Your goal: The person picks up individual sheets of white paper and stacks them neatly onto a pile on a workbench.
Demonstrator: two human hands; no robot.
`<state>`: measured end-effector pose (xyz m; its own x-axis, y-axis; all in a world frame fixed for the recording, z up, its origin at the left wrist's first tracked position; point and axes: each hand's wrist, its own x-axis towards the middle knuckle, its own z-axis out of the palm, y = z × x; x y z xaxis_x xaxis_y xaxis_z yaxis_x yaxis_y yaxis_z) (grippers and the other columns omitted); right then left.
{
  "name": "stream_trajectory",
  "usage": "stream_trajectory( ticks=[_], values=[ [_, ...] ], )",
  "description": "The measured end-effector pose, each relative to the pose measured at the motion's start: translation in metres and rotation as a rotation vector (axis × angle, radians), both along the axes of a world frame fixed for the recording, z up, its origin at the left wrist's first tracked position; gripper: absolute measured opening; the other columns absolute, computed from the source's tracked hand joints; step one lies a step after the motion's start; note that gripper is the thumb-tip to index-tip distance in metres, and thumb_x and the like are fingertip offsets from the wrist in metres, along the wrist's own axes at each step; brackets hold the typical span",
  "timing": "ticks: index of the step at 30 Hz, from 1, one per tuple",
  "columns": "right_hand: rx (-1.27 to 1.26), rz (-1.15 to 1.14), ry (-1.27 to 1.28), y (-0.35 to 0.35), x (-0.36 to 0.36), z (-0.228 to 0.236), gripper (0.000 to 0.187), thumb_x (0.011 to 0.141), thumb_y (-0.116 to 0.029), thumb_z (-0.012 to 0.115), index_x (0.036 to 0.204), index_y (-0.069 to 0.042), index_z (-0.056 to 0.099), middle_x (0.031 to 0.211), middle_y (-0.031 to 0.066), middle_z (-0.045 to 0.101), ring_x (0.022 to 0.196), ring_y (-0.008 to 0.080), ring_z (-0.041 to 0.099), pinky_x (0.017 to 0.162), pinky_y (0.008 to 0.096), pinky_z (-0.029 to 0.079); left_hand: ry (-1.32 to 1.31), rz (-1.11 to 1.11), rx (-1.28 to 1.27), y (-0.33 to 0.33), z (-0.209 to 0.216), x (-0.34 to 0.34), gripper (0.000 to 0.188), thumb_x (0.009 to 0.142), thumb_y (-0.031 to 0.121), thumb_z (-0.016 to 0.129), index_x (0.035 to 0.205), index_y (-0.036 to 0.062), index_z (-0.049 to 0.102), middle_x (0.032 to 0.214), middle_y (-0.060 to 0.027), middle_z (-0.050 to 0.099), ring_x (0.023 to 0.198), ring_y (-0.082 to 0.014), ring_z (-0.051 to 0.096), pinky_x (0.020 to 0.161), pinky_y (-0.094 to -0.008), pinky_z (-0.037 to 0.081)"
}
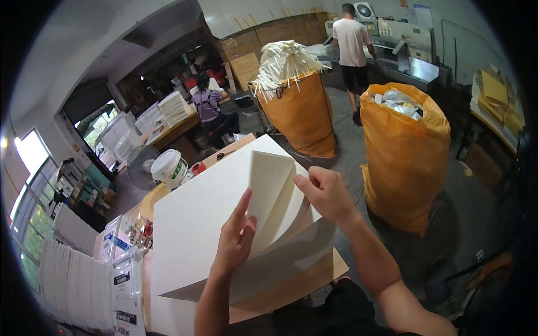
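A thick stack of large white paper sheets [196,207] lies on the table in front of me. At its right end several sheets are bent up and over, and their raised flap [269,176] stands between my hands. My right hand [327,196] is closed, with thumb and forefinger pinched on the edge of the lifted sheets. My left hand [235,235] is beside the flap's left side, index finger stretched and thumb apart. It holds nothing that I can see; whether its fingertips touch the paper is hard to tell.
Two tall orange sacks [406,162] stand on the right, one heaped with white paper strips [286,61]. A white bucket [169,168], red tape [198,168] and a fan [143,167] are beyond the stack. Bundled sheets [75,280] line the left. Two people work farther back.
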<state>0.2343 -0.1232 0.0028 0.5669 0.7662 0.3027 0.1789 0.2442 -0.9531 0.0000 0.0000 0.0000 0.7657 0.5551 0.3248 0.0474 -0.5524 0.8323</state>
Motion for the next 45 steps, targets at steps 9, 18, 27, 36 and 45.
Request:
stream_trajectory(
  ticks=[9,18,27,36,45],
  values=[
    [0.173,0.278,0.419,0.003,0.005,0.001,0.034,0.103,-0.023,0.066,0.073,-0.01,0.058,0.06,-0.0009,0.056,0.052,0.0105,0.06,0.044,0.0249,0.041,-0.018,-0.081,0.405,-0.002,0.004,0.005,0.048,0.073,0.008,0.096,0.116,0.0096,0.074,0.133,-0.0141,0.067,0.122,-0.0342,0.067,0.103,-0.0439,0.058],
    [0.101,-0.161,-0.342,0.001,-0.004,-0.003,0.038,0.103,-0.023,0.067,0.069,-0.011,0.053,0.059,0.0009,0.054,0.047,0.0112,0.056,0.043,0.0251,0.039,-0.206,0.094,0.198,-0.019,0.005,0.011,0.024,0.098,0.004,0.071,0.122,0.0089,0.074,0.142,-0.0186,0.064,0.128,-0.0333,0.066,0.104,-0.0428,0.055],
    [0.199,0.238,0.425,0.002,-0.001,0.002,0.037,0.103,-0.021,0.067,0.07,-0.012,0.053,0.059,0.0005,0.055,0.048,0.0126,0.06,0.042,0.0236,0.039,-0.017,-0.082,0.445,-0.011,0.009,0.007,0.061,0.072,0.002,0.094,0.128,0.0133,0.074,0.136,-0.0135,0.068,0.125,-0.0328,0.068,0.102,-0.0435,0.058],
    [0.152,0.119,0.154,0.0,-0.004,0.002,0.036,0.103,-0.024,0.068,0.072,-0.009,0.057,0.062,0.0011,0.059,0.052,0.01,0.062,0.043,0.0244,0.042,-0.121,-0.02,0.346,-0.013,0.004,0.009,0.053,0.079,-0.003,0.085,0.129,0.0057,0.072,0.137,-0.0182,0.067,0.127,-0.0343,0.067,0.106,-0.0396,0.054],
    [0.21,0.244,0.448,-0.001,0.001,0.002,0.036,0.105,-0.02,0.065,0.071,-0.011,0.053,0.061,0.0009,0.057,0.05,0.0136,0.061,0.045,0.0256,0.043,-0.018,-0.059,0.429,-0.019,0.011,0.011,0.059,0.071,-0.002,0.091,0.126,0.0105,0.074,0.137,-0.0153,0.068,0.125,-0.0337,0.067,0.106,-0.0439,0.055]
  ],
)
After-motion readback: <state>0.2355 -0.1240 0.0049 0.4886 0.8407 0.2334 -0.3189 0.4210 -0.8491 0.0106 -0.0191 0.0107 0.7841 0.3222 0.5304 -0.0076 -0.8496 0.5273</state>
